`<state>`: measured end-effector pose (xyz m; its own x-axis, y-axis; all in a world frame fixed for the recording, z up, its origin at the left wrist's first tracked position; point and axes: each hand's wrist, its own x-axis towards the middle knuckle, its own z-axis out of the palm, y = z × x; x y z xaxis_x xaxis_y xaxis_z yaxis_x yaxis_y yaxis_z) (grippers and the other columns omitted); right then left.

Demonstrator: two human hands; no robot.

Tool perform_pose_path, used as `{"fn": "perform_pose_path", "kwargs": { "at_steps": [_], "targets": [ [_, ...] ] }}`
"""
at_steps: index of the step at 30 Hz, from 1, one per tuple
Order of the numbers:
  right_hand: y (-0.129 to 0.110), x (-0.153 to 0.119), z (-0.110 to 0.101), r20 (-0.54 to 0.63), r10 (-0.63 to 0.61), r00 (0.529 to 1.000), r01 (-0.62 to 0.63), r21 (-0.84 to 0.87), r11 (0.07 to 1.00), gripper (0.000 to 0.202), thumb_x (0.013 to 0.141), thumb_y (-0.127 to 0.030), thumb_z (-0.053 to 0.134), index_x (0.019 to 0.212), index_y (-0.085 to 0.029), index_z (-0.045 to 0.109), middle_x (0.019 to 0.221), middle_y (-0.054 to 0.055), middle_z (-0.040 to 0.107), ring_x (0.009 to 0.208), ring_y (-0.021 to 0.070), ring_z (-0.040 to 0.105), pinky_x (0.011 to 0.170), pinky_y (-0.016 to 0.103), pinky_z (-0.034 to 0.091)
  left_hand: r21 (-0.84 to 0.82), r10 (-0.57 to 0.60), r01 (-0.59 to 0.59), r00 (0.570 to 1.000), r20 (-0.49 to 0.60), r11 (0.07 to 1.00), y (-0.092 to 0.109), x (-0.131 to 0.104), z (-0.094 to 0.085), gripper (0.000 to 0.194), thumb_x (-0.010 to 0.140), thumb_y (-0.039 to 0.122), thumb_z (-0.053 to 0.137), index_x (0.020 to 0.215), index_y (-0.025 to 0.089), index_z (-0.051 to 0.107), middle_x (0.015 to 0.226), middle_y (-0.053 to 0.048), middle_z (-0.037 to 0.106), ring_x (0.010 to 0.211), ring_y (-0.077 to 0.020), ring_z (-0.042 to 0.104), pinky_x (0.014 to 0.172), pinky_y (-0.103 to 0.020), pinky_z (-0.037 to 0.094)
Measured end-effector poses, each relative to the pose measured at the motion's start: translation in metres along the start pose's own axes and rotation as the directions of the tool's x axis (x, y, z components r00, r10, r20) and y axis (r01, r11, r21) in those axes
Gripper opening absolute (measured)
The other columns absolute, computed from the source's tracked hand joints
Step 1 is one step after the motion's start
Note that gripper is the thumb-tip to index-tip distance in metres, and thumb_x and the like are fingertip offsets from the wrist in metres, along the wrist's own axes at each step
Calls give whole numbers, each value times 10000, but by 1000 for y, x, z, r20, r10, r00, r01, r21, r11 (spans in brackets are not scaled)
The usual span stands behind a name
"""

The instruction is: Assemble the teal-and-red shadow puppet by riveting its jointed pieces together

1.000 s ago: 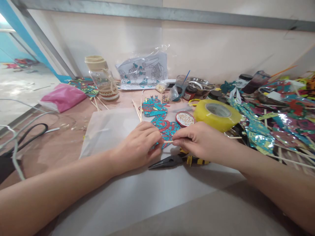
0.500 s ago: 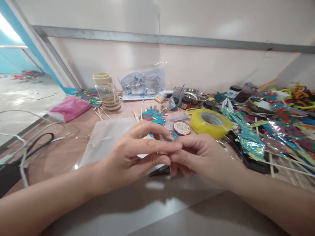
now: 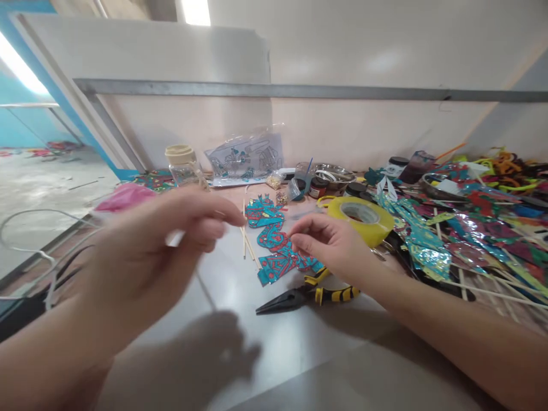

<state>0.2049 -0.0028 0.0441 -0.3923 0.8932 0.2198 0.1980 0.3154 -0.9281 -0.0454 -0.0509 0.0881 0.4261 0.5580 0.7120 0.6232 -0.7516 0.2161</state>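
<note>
My left hand (image 3: 158,251), blurred by motion, is raised over the white sheet (image 3: 231,354) with thumb and fingers pressed together in a pinch. Anything between those fingertips is too small to make out. To the right, my right hand (image 3: 329,242) hovers over a turquoise and red cut-out figure (image 3: 274,268), its thumb and forefinger pinched too; what they hold, if anything, does not show. Needle-nose pliers (image 3: 286,299) with yellow and black handles lie just below it. Thin wooden sticks (image 3: 249,245) rest along the figure's left side.
A yellow tape roll (image 3: 377,222) sits beyond my right hand. Shiny cut-outs on sticks (image 3: 428,245) are heaped at the right. A bottle (image 3: 180,162), a plastic-wrapped printed sheet (image 3: 244,160) and metal bowls (image 3: 334,174) line the back. A pink cloth or bag (image 3: 124,197) and cables (image 3: 47,257) are at left.
My hands, fingertips together before, have come apart. The left has moved left and toward me; the right stays nearly in place. The pliers and cut-out figure now show between them.
</note>
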Motion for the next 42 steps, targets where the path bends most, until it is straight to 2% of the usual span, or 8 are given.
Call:
{"fn": "perform_pose_path", "kwargs": {
  "at_steps": [3,6,10,16,29,34,37,42],
  "targets": [
    [6,-4,8,28,-64,998,67,-134,989,182,871,-344,592,850,-173,650,740,-2,631,650,106,548,599,239,441,173,99,-117,989,108,978,-4,2,42,197,973,274,440,956,221,629,785,1,653,671,-138,605,574,-265,476],
    [10,-8,12,37,-113,993,118,-201,973,162,876,-324,585,879,-177,653,770,-1,650,678,109,560,629,236,447,174,85,-114,983,165,978,-11,-10,77,238,977,184,383,1035,155,612,854,-46,657,720,-136,618,629,-255,506],
    [17,-10,16,38,-166,985,170,-263,950,115,881,-271,572,861,-189,649,790,2,670,710,118,582,656,232,452,114,100,-123,978,184,986,-16,-24,92,252,962,126,364,1070,136,591,931,-75,669,858,-161,636,728,-272,522],
    [20,-12,18,38,-139,990,144,-316,938,134,898,-272,538,885,-200,651,805,7,685,720,131,599,649,236,456,108,29,-57,968,248,992,-19,-26,92,264,966,170,367,1092,175,599,807,-26,700,711,-156,648,617,-262,488],
    [22,-11,17,17,-102,995,102,-295,950,131,905,-289,546,867,-193,626,769,-7,649,679,105,569,609,210,440,115,-21,-8,969,246,993,-21,-23,94,263,980,238,378,1026,168,627,766,-32,691,677,-180,635,618,-286,477],
    [24,-7,19,9,0,1000,2,-219,976,154,905,-316,548,864,-186,619,755,-2,636,670,113,572,586,225,435,103,-134,102,917,375,989,-42,-1,67,232,942,237,439,963,194,666,842,-31,708,757,-178,654,657,-277,498],
    [24,-6,20,30,21,999,-14,-212,977,160,907,-316,539,847,-189,614,738,-5,629,672,119,566,593,235,429,-59,-189,232,896,402,971,-53,13,43,187,913,252,508,947,211,688,878,-10,728,805,-158,673,700,-257,524],
    [25,-7,20,43,45,998,-37,-169,985,169,901,-336,543,830,-198,609,714,-10,617,648,120,559,591,240,429,-312,-264,404,875,406,860,-41,22,24,137,889,240,587,903,233,722,902,27,748,860,-119,686,800,-211,538]
  ]
}}
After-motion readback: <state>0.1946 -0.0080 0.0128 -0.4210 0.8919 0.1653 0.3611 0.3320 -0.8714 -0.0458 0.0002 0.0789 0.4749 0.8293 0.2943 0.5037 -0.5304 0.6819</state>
